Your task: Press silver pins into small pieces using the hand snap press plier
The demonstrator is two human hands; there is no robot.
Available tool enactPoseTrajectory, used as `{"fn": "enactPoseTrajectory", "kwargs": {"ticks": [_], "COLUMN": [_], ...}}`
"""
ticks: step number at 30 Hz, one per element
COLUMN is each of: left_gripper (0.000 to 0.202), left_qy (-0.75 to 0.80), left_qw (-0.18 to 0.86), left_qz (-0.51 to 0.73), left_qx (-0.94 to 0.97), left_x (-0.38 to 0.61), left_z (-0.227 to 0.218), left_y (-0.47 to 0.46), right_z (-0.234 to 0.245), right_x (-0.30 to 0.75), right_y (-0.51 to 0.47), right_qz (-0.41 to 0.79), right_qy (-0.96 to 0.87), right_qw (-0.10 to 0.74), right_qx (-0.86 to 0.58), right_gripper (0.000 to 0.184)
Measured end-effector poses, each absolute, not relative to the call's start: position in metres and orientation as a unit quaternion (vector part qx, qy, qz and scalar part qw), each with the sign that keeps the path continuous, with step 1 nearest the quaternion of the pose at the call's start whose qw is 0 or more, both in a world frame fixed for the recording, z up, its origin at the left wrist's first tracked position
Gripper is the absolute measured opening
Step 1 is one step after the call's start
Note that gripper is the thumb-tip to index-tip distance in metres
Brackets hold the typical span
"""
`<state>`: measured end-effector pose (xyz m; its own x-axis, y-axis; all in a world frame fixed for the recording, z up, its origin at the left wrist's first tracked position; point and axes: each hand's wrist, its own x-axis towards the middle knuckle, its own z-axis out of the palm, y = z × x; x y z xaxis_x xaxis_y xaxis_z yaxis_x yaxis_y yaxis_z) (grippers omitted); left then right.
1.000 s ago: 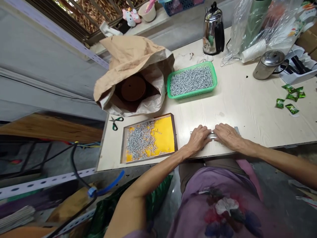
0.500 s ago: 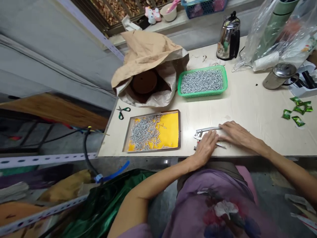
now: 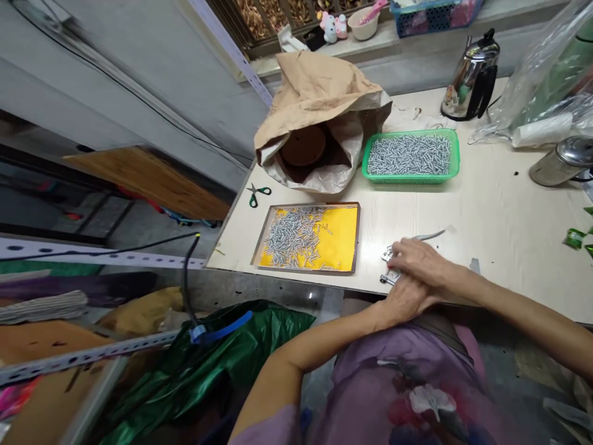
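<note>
I log: table [image 3: 491, 210]; paper sack [image 3: 319, 80]; yellow-bottomed tray [image 3: 343, 241]. Right hand [image 3: 419, 262] crosses over left hand [image 3: 406, 301], together at the metal tool [image 3: 388, 254] near the table's front edge; whether either grips, I cannot tell. Smallest: metal pins [image 3: 291, 238], in tray.

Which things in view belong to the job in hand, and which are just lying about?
Belonging to the job:
metal tool, at the left hand and right hand
tray of small metal pieces, likely
green basket of similar pieces, likely

Apparently just lying about:
scissors
kettle
metal mug
green packets
</note>
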<state>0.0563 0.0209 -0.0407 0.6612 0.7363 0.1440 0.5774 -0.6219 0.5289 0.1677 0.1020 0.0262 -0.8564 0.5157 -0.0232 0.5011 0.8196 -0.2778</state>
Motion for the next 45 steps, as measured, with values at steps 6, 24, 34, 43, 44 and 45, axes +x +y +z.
{"fn": "enactPoseTrajectory", "kwargs": {"ticks": [6, 24, 34, 43, 44, 45], "left_gripper": [0.057, 0.024, 0.021, 0.014, 0.014, 0.014], "left_qy": [0.378, 0.625, 0.607, 0.674, 0.674, 0.671], "left_qw": [0.201, -0.012, 0.076, 0.261, 0.325, 0.387], "left_qz": [0.141, 0.167, -0.018, 0.164, 0.172, 0.167], "left_qx": [0.893, 0.763, 0.791, 0.672, 0.641, 0.61], "left_x": [0.061, -0.125, -0.156, -0.105, -0.09, -0.075], "left_z": [-0.046, 0.009, 0.006, 0.032, 0.036, 0.04], "left_y": [0.019, 0.093, 0.111, 0.096, 0.089, 0.083], "right_z": [0.005, 0.103, 0.037, 0.01, 0.007, 0.006], "right_x": [0.131, 0.156, 0.206, 0.22, 0.219, 0.218], "right_y": [0.087, 0.26, 0.088, 0.045, 0.044, 0.044], "right_qz": [0.162, 0.058, 0.158, 0.146, 0.145, 0.143], "right_qy": [-0.962, -0.833, -0.882, -0.877, -0.881, -0.886], "right_qw": [0.017, 0.287, 0.211, 0.136, 0.126, 0.118], "right_qx": [-0.219, -0.47, -0.392, -0.437, -0.431, -0.426], "right_gripper": [0.018, 0.045, 0.038, 0.027, 0.026, 0.025]}}
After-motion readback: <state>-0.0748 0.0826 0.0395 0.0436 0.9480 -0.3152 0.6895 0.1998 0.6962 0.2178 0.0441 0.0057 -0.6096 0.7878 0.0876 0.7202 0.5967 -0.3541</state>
